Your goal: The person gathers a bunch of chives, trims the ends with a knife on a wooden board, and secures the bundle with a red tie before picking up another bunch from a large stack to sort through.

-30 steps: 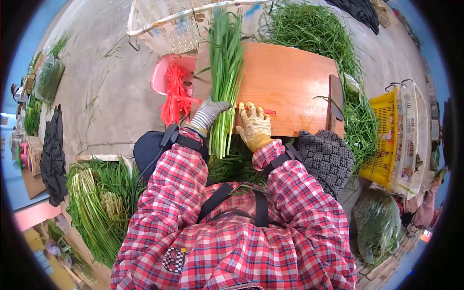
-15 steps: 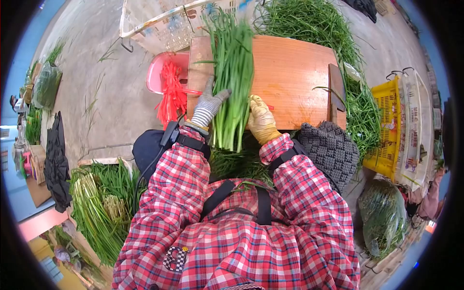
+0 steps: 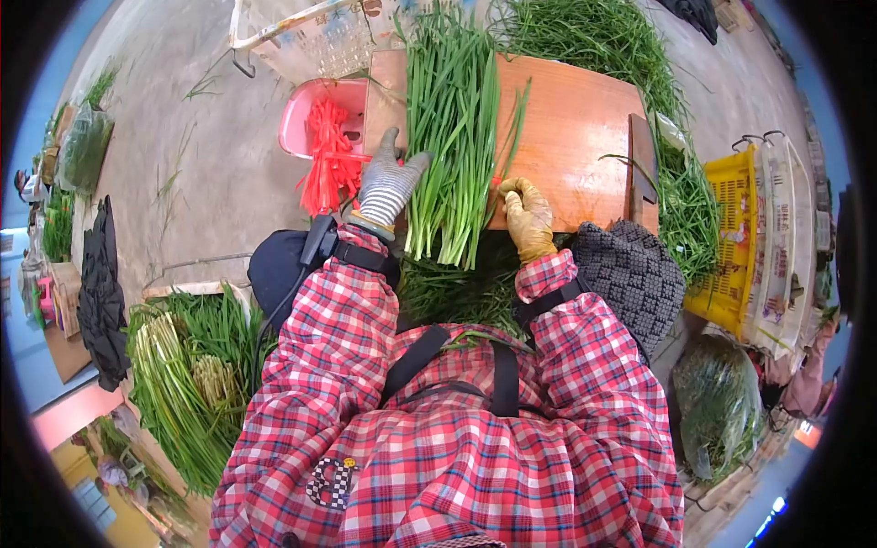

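A loose bundle of long green stalks lies on the wooden board, its pale ends over the near edge. My left hand, in a grey striped glove, rests at the bundle's left side with thumb and fingers apart. To the right of the stalks, my right hand, in a yellowish glove, is closed in a pinch on the end of a red strip. More of the red strip shows left of the bundle; its middle is hidden beneath the stalks. One thin stalk leans apart on the right.
A pink basket with red strips stands left of the board. Behind is a white crate. Loose greens lie behind and right, near a yellow crate. Bundled stalks sit at lower left.
The bundle has settled and spread flatter on the board. My left hand has come off its top to the left side. My right hand has moved slightly right, away from the stalks.
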`<action>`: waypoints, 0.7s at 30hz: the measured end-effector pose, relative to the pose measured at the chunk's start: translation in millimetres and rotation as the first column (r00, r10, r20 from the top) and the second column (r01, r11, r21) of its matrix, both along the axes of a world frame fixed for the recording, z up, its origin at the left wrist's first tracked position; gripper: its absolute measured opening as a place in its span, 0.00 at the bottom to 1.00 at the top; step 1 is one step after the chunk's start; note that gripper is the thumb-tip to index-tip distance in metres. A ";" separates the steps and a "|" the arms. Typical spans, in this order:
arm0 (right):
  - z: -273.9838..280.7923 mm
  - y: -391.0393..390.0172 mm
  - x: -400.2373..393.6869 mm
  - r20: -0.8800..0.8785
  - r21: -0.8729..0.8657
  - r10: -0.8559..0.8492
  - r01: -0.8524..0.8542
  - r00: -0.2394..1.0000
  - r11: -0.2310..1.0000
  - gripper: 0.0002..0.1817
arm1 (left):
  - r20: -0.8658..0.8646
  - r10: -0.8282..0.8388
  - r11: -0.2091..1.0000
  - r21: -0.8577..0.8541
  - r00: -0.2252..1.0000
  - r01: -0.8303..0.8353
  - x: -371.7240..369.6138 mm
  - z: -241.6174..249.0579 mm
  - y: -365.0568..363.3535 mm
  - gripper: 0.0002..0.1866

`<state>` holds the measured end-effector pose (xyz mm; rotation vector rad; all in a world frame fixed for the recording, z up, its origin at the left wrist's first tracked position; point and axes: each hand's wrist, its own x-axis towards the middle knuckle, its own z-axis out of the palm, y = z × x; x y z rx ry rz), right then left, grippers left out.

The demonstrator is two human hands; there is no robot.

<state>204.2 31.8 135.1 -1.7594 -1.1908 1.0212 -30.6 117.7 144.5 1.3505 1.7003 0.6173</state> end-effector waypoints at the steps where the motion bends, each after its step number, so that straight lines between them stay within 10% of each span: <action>1: -2.1 -1.5 -3.6 0.000 -0.003 0.001 -0.001 1.000 1.000 0.09 | -0.098 -0.044 0.998 0.041 0.994 0.048 7.3 17.5 -5.8 0.46; 6: -1.4 -11.0 -30.0 0.203 0.053 0.113 -0.126 0.973 0.991 0.43 | -0.432 -0.158 0.981 0.030 0.888 0.189 26.5 53.2 -21.5 0.54; 10: 17.3 -0.9 -35.3 0.404 -0.037 0.155 -0.153 0.901 0.987 0.44 | -0.113 -0.017 0.978 0.205 0.993 0.040 3.3 1.2 -9.4 0.46; 18: -44.7 0.6 -4.2 0.080 0.117 0.056 -0.066 0.995 0.991 0.37 | -0.059 0.039 0.989 0.146 0.998 -0.030 -6.5 -2.6 -7.3 0.40; 21: -14.0 -2.4 -9.5 -0.398 0.176 -0.073 0.154 0.915 0.972 0.25 | -0.085 0.018 0.987 0.159 0.996 -0.004 -10.3 -0.6 -9.2 0.40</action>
